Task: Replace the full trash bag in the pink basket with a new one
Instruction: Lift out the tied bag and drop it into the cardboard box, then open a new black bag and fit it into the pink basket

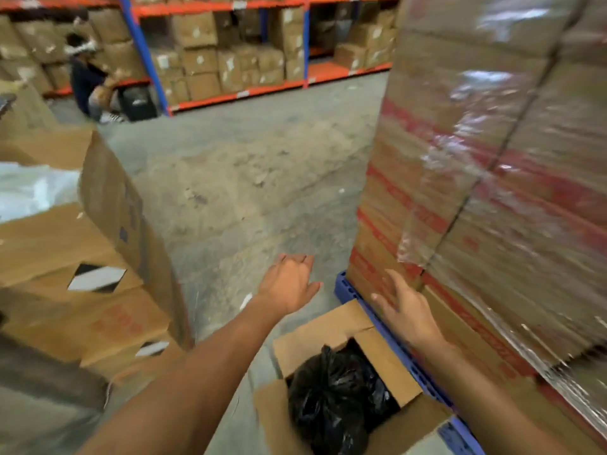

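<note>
A full black trash bag sits tied inside an open cardboard box on the floor at the bottom centre. My left hand reaches forward above the floor beyond the box, fingers spread, holding nothing. My right hand hovers over the box's far right corner, close to the wrapped pallet, also spread and holding nothing. No pink basket is in view. The frame is blurred by motion.
A tall stack of cartons in plastic wrap on a blue pallet fills the right. Cardboard boxes stand at the left. A concrete aisle leads to orange and blue shelving, where a person crouches.
</note>
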`<state>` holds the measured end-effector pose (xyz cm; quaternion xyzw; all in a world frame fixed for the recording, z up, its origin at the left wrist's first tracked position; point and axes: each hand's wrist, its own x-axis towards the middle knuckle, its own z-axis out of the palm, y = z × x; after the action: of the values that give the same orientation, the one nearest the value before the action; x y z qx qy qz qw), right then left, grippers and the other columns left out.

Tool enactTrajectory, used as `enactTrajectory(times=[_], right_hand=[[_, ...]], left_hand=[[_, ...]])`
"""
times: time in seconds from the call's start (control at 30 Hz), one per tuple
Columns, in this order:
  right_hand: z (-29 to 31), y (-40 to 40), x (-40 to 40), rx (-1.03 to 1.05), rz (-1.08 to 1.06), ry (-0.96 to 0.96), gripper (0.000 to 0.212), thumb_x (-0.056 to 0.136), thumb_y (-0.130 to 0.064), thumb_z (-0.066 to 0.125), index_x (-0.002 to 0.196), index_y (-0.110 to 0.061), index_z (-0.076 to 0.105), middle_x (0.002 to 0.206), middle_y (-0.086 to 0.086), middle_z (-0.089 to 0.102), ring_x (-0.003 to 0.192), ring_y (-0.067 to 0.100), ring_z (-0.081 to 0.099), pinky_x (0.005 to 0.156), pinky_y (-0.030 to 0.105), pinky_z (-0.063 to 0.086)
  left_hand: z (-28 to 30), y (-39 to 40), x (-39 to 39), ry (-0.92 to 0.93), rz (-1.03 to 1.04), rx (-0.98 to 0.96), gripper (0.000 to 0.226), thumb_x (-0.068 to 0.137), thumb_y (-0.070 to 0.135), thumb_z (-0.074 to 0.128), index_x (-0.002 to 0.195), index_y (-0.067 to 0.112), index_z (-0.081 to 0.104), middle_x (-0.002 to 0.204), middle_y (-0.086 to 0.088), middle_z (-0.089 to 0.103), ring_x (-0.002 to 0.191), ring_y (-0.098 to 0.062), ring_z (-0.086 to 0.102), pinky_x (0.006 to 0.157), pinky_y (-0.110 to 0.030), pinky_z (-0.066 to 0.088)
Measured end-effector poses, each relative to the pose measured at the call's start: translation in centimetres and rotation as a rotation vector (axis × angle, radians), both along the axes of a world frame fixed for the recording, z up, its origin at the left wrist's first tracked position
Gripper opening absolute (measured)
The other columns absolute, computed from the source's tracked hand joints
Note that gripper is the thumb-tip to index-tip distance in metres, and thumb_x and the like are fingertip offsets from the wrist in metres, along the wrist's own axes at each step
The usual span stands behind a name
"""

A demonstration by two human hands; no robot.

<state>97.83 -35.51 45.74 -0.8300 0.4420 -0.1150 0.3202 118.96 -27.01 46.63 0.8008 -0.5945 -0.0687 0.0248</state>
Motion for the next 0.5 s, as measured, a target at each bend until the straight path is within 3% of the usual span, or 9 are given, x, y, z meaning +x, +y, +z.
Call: enactTrajectory(times=[0.1,0.27,0.5], right_hand=[[4.2,-0.9,-3.9,-0.164,-0.094,-0.025,0.061,0.092,-0.042,0.05,0.144,-0.019,0.027,0.149,0.001,0.039,0.131,0.023,0.044,0.103,0.034,0.037],[7.3,-0.5,-15.1,-0.265,-0.357,0.062,0.071,0.089,-0.053,0.047,0.147,-0.019,0.023,0.156,0.001,0.027,0.143,0.018,0.024,0.117,0.034,0.023],[10.1,5.5,-33.5,-0.359,-0.746,0.103,0.075,0.087,-0.054,0.05,0.145,-0.012,0.027,0.154,0.009,0.032,0.143,0.021,0.027,0.118,0.037,0.023]], left_hand=[[3.6,-4.4,-3.8,-0.008,-0.161,-0.079,0.062,0.094,0.044,0.046,0.142,0.006,0.035,0.14,-0.012,0.05,0.131,-0.028,0.044,0.118,-0.039,0.023],[6.8,-9.6,-14.5,-0.014,-0.484,-0.213,0.061,0.092,0.046,0.048,0.138,0.006,0.041,0.141,-0.012,0.05,0.134,-0.025,0.042,0.116,-0.036,0.024],[10.6,-11.4,-33.0,-0.008,-0.854,-0.271,0.067,0.093,0.048,0.047,0.144,0.006,0.034,0.149,-0.012,0.042,0.139,-0.024,0.036,0.119,-0.032,0.023]])
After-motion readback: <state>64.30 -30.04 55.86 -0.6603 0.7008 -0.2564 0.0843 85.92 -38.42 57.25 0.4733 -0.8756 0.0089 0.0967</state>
